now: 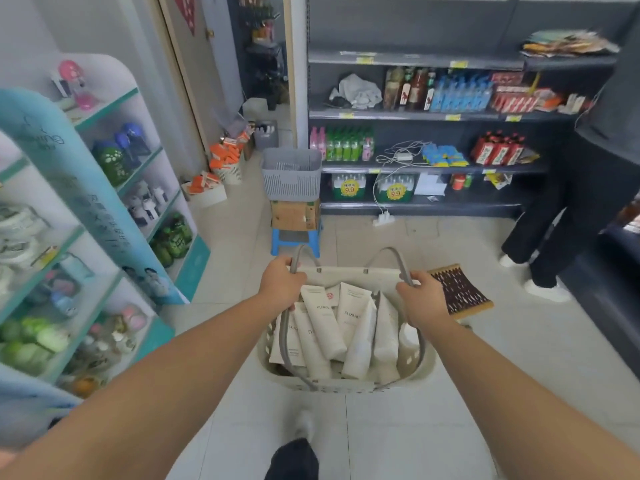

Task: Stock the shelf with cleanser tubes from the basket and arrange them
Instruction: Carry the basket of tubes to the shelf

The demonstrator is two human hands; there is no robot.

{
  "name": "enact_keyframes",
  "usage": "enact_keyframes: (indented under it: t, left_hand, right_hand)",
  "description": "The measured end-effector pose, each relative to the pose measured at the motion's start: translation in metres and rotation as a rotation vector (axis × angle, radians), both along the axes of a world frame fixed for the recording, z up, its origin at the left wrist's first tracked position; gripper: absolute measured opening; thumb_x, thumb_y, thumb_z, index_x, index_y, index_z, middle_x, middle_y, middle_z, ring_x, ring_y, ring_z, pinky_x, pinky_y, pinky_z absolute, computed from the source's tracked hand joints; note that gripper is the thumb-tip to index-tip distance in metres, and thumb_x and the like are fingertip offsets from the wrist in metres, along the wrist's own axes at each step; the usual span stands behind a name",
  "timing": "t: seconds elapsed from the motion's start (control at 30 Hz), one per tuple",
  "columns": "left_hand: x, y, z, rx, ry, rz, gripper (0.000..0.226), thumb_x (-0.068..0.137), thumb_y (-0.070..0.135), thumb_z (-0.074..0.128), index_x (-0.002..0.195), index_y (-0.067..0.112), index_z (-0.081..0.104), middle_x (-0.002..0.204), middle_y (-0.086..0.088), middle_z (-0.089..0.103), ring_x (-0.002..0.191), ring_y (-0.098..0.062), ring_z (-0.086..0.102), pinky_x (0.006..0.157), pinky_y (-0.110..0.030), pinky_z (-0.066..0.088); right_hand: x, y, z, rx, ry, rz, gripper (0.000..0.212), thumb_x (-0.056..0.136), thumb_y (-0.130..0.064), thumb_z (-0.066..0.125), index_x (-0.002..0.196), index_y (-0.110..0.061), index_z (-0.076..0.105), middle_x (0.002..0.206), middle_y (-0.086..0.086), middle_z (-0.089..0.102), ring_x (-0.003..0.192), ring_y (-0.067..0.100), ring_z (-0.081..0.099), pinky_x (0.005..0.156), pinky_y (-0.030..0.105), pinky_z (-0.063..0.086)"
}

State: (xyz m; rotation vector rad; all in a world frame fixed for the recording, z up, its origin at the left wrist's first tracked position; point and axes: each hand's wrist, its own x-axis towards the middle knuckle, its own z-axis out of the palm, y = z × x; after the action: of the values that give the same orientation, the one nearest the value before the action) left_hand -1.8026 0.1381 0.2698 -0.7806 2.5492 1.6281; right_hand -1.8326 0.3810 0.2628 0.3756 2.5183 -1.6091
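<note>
In the shop aisle, low at centre: cream perforated plastic basket [346, 388], oval, with two grey loop handles.
- Contents: white cleanser tubes [323, 323], lettered "FLORAL", lying overlapped and slanted inside the basket, caps toward the near wall. Exact count cannot be told.
- Left grip [282, 280]: fingers curled round the left grey handle [284, 337] near its far end.
- Right grip [420, 296]: fingers curled round the right grey handle [398, 261] near its top.
- Both bare forearms reach forward from the lower corners.
- Whether the basket rests on the floor or hangs clear cannot be told.

Surroundings, nearest first:
- Pale tiled floor [381, 427].
- The person's own dark-clad foot [292, 459], just behind the basket.
- Dark patterned woven mat [460, 291], tan-edged, on the floor just right of the basket.
- Blue plastic stool [294, 240] beyond the basket; it carries a brown cardboard box [294, 214], which carries a grey slotted plastic bin [291, 174].
- Teal-and-white display shelf [104, 216] at left, holding green, blue and pink goods.
- Dark grey metal shelving unit [415, 116] along the far wall, with bottles, blue packs and red cartons.
- White power strip [382, 218] at its foot.
- Second person [540, 237] at right: black trousers, white shoes.
</note>
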Motion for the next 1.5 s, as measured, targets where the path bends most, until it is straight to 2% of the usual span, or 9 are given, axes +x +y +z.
enact_keyframes:
  t: [0.27, 0.37, 0.53, 0.73, 0.87, 1.1, 1.23, 1.37, 1.5]
  left_hand:
    - [-0.186, -0.029, -0.025, -0.005, -0.074, -0.067, 0.019, 0.092, 0.01, 0.049, 0.109, 0.018, 0.047, 0.082, -0.004, 0.053, 0.04, -0.02, 0.048, 0.038, -0.028, 0.041]
    - [-0.254, -0.036, -0.027, 0.027, -0.076, -0.075, 0.022, 0.092, 0.01, 0.051, 0.113, 0.016, 0.047, 0.081, -0.006, 0.052, 0.046, -0.02, 0.047, 0.037, -0.027, 0.042]
    - [-0.36, -0.045, -0.012, 0.024, -0.015, -0.108, 0.018, 0.094, 0.009, 0.052, 0.109, 0.019, 0.048, 0.077, -0.007, 0.053, 0.049, -0.018, 0.044, 0.035, -0.024, 0.038]
    - [-0.49, -0.054, -0.008, -0.006, -0.005, -0.07, 0.016, 0.092, 0.008, 0.053, 0.108, 0.011, 0.052, 0.075, -0.007, 0.052, 0.048, -0.019, 0.045, 0.033, -0.023, 0.036]
    - [-0.569, -0.052, -0.021, -0.026, -0.035, -0.021, 0.013, 0.093, 0.009, 0.051, 0.104, 0.015, 0.048, 0.076, -0.007, 0.052, 0.049, -0.019, 0.046, 0.032, -0.023, 0.036]
    - [-0.694, -0.052, -0.029, 0.004, -0.078, 0.123, 0.013, 0.094, 0.01, 0.052, 0.103, 0.018, 0.047, 0.073, -0.006, 0.054, 0.047, -0.017, 0.048, 0.035, -0.026, 0.041]
    - [-0.749, -0.066, -0.024, 0.076, -0.076, 0.246, 0.018, 0.093, 0.009, 0.053, 0.11, 0.013, 0.047, 0.07, -0.01, 0.049, 0.044, -0.02, 0.044, 0.032, -0.025, 0.039]
    - [-0.801, -0.098, -0.017, 0.147, -0.038, 0.308, 0.018, 0.092, 0.01, 0.053, 0.108, 0.008, 0.047, 0.065, -0.012, 0.049, 0.043, -0.023, 0.045, 0.04, -0.03, 0.045]
    - [-0.848, -0.135, -0.013, 0.222, 0.009, 0.341, 0.009, 0.092, 0.008, 0.05, 0.1, 0.006, 0.046, 0.061, -0.012, 0.046, 0.041, -0.021, 0.043, 0.04, -0.03, 0.044]
  right_hand:
    - [-0.181, -0.03, -0.023, -0.011, -0.053, -0.014, 0.02, 0.09, -0.014, 0.052, 0.11, -0.015, 0.057, 0.068, 0.007, 0.053, 0.048, 0.02, 0.042, 0.04, 0.024, 0.034]
    - [-0.246, -0.041, -0.025, -0.042, -0.09, -0.006, 0.022, 0.091, -0.013, 0.051, 0.112, -0.013, 0.056, 0.068, 0.005, 0.048, 0.046, 0.018, 0.038, 0.034, 0.02, 0.031]
    - [-0.343, -0.052, -0.016, -0.093, -0.092, -0.031, 0.021, 0.094, -0.014, 0.049, 0.115, -0.015, 0.049, 0.071, 0.007, 0.045, 0.047, 0.017, 0.034, 0.036, 0.02, 0.029]
    - [-0.478, -0.059, -0.005, -0.058, -0.053, -0.039, 0.014, 0.093, -0.012, 0.049, 0.106, -0.013, 0.05, 0.07, 0.007, 0.044, 0.045, 0.017, 0.033, 0.033, 0.018, 0.027]
    - [-0.57, -0.061, -0.012, -0.058, -0.07, 0.044, 0.013, 0.094, -0.012, 0.049, 0.106, -0.015, 0.05, 0.069, 0.008, 0.046, 0.047, 0.019, 0.035, 0.037, 0.022, 0.03]
    - [-0.727, -0.075, -0.011, -0.007, -0.087, 0.193, 0.013, 0.095, -0.014, 0.051, 0.108, -0.018, 0.048, 0.084, 0.005, 0.054, 0.062, 0.02, 0.046, 0.046, 0.027, 0.036]
    - [-0.811, -0.093, -0.002, 0.018, -0.064, 0.311, 0.017, 0.093, -0.019, 0.058, 0.109, -0.018, 0.052, 0.089, 0.011, 0.06, 0.06, 0.024, 0.047, 0.043, 0.028, 0.035]
    - [-0.889, -0.123, 0.01, 0.043, -0.028, 0.421, 0.021, 0.091, -0.022, 0.06, 0.11, -0.016, 0.054, 0.079, 0.012, 0.057, 0.049, 0.02, 0.042, 0.037, 0.024, 0.032]
    - [-0.955, -0.166, 0.018, 0.101, 0.033, 0.498, 0.021, 0.087, -0.022, 0.06, 0.107, -0.018, 0.056, 0.089, 0.008, 0.061, 0.06, 0.019, 0.05, 0.048, 0.027, 0.037]
